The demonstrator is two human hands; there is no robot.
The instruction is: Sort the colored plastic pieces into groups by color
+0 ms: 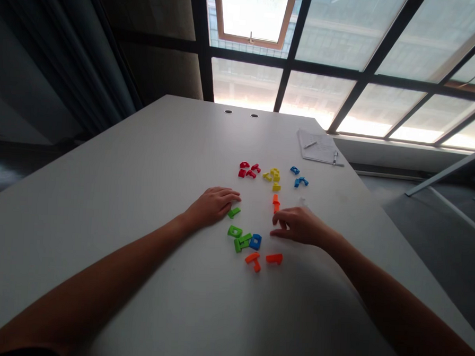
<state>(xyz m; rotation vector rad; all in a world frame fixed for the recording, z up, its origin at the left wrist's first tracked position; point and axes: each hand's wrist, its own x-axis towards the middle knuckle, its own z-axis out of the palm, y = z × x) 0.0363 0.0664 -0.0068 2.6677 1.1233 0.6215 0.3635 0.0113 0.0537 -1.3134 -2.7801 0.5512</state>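
Small coloured plastic pieces lie scattered on a white table (151,157). My left hand (213,204) rests flat on the table with fingers stretched out, its fingertips beside a green piece (233,212). My right hand (299,225) hovers low with fingers curled and apart, holding nothing, its fingertips just below an orange piece (276,202). Between the hands lie green pieces (239,236) and a blue piece (255,241). Two orange pieces (263,259) sit nearer to me.
Farther back lie red pieces (248,170), yellow pieces (273,177) and blue pieces (299,177). Paper sheets with a pen (319,147) lie at the table's far right corner. Large windows (313,91) stand behind the table.
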